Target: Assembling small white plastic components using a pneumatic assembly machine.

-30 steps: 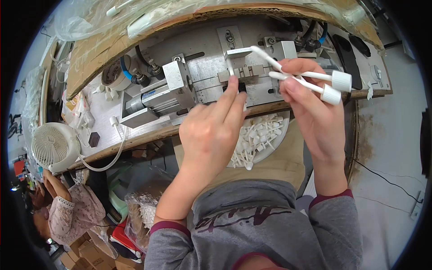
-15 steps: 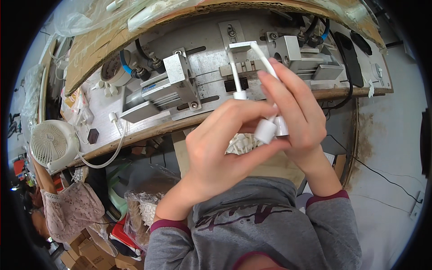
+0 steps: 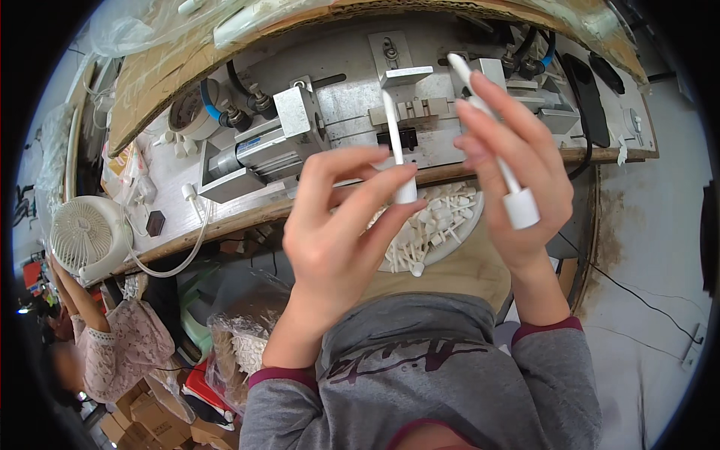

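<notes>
Two white sticks, one per hand. L hand [image 3: 330, 225] pinches L stick [image 3: 394, 131] at cap, thumb vs. fingers; cap overlaps bench edge [image 3: 232, 217] in view, tip just below metal stop [image 3: 407, 76]. R hand [image 3: 529, 169] has fingers curled round R stick [image 3: 523, 210], tip and cap exposed. Open gap betw. hands; plate [image 3: 472, 225] of white parts [image 3: 431, 229] shows below it. Both sticks slim, w/ cylindrical caps; R stick tilts more. Vs. 0.5 s ago: hands apart, one cap at R hand, prev. two.
</notes>
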`<state>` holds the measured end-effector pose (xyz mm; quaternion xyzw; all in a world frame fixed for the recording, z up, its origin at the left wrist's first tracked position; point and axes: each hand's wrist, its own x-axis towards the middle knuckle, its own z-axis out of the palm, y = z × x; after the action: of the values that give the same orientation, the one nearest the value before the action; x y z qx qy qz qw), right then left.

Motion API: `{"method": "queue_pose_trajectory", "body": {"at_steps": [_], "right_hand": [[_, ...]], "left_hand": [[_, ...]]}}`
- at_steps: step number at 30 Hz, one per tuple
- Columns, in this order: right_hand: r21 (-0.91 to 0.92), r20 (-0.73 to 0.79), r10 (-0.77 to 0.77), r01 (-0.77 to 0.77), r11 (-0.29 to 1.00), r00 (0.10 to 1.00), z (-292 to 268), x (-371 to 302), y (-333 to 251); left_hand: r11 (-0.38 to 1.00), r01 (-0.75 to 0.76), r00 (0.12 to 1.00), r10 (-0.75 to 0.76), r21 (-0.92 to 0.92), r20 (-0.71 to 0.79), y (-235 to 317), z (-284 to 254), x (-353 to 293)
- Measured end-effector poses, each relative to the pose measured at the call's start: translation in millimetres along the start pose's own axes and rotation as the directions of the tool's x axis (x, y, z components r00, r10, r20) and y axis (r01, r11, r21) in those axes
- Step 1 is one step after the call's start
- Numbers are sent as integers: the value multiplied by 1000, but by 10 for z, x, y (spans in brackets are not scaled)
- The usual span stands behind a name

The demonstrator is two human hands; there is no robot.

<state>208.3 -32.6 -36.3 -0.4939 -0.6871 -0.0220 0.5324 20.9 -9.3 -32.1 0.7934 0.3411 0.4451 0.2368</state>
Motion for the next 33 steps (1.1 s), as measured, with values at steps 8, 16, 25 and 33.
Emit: {"method": "queue_pose_trajectory", "body": {"at_steps": [8,16,25,33], "right_hand": [[-30,-60,156,-158,987,986,-44,-38,-31],[-184,-23,-227,219,958,974,-123,7,141],[-159,58,-262,268,950,963,-24,-67,-60],[-32,17,-182,182,983,983,-125,25,-406]], "left_hand": [[874,-168,974,75,456,215,-101,134,174],[882,-149,976,58,447,210,-147,77,169],[898,-39,995,74,-438,64,130,30,13],[935,13,1000,-15,-355,-3,293,-299,-216]]}}
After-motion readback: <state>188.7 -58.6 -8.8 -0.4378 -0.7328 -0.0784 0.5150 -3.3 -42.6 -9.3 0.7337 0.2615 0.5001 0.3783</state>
